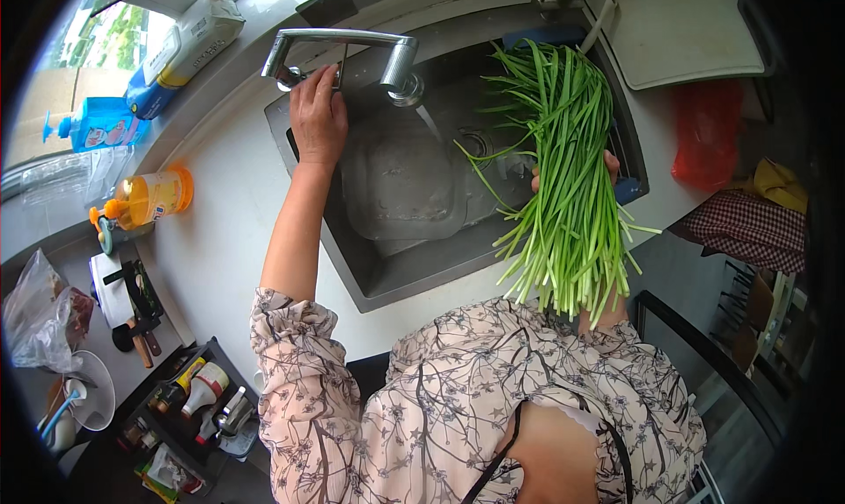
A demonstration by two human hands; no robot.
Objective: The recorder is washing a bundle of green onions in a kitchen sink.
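Note:
My left hand reaches over the back rim of the dark sink, its fingers on the lever of the chrome faucet. Water runs from the spout into a clear plastic basin standing in the sink. A thick bunch of long green garlic chives rests across my right hand, over the sink's right side. Only fingertips and a bit of the thumb side show around the bunch; the palm is hidden beneath it. The pale cut ends point toward my body.
Left on the white counter stands an orange pump bottle, with a blue pump bottle on the sill. Knives in a rack and a seasoning shelf are farther left. A cutting board and red plastic bag lie right.

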